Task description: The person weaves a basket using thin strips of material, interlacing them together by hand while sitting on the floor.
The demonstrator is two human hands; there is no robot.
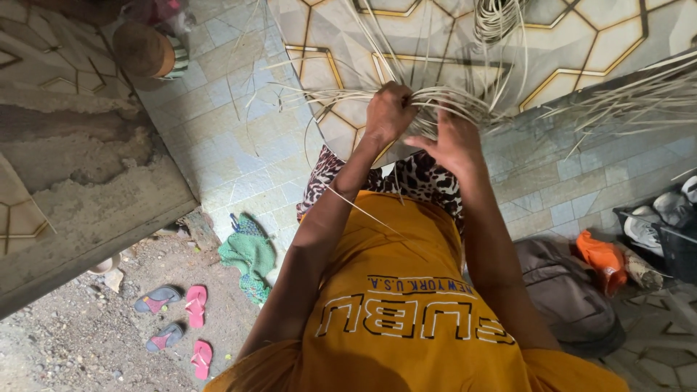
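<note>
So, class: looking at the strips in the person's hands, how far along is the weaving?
Done: a small woven patch of pale cane strips sits between the hands. In hand: the left hand is closed on strips at the patch; the right hand presses beside it, fingers spread. Left: most strips fan out loose across the tiled floor, and a coil lies unused.
</note>
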